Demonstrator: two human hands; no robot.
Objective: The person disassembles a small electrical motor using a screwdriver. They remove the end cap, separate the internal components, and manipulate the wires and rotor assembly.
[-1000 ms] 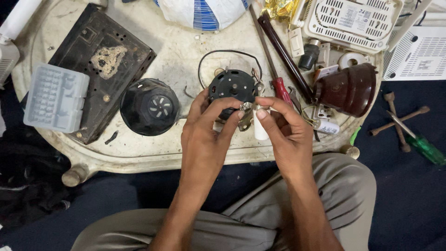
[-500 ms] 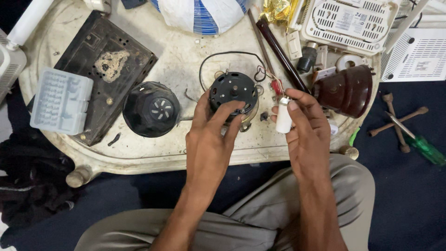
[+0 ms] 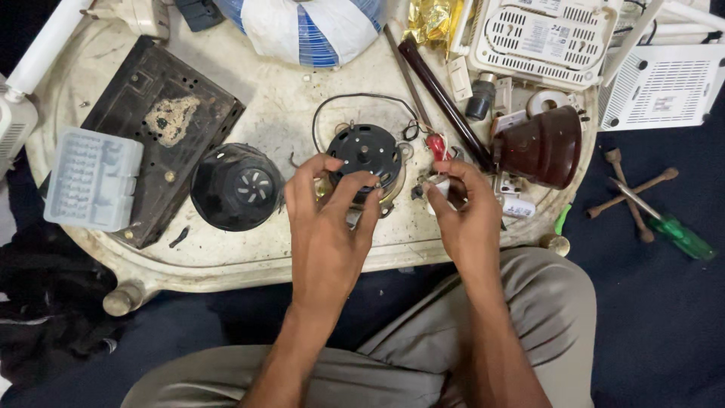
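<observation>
Left hand [image 3: 326,227] is gripping the black motor [image 3: 365,155] rim, fingers spread; likely heavy, rigid. Right hand [image 3: 467,215] is pinching a small white part [image 3: 438,183].

You are looking straight down at a dirty cream oval bench [image 3: 226,257], low to the floor, with rounded knob feet at its near edge. Its top is stained and speckled with grime. Around the bench lies a dark navy floor covering [image 3: 664,317], cloth-like and faintly creased. Right of the bench, a green-handled screwdriver [image 3: 668,227] and a wooden cross-shaped piece [image 3: 630,193] lie on that covering. Left of the bench, a heap of black fabric [image 3: 45,302] sits on the floor. Light is soft and even, from above, with weak shadows. No walls or windows show.
</observation>
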